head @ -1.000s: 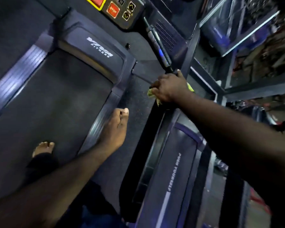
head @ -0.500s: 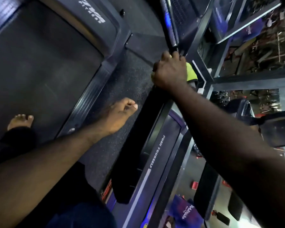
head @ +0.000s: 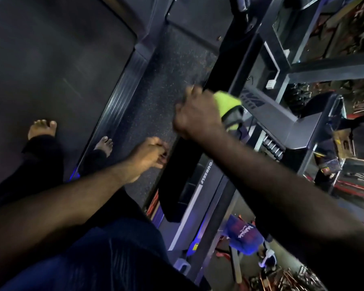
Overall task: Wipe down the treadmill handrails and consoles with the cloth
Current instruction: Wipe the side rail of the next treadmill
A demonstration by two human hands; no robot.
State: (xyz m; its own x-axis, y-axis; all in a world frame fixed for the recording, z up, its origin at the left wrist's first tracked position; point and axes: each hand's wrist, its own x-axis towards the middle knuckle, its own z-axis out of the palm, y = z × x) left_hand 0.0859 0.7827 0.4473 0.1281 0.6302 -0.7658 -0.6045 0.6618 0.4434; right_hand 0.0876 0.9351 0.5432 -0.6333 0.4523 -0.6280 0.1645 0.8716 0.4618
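My right hand grips a yellow-green cloth wrapped around the black right handrail of the treadmill, about midway along the rail. The cloth sticks out past the hand on its right side. My left hand hangs in the air to the left of the rail with its fingers loosely curled and nothing in it. The console is out of view.
My bare feet stand on the treadmill belt and its side rail. Speckled floor lies between this treadmill and the neighbouring one. Glass and metal frames stand at the right, with a shop floor far below.
My right hand has slid the cloth back along the handrail toward me. The view has tilted further down, and the console has left the frame. My left hand's fingers have curled in more.
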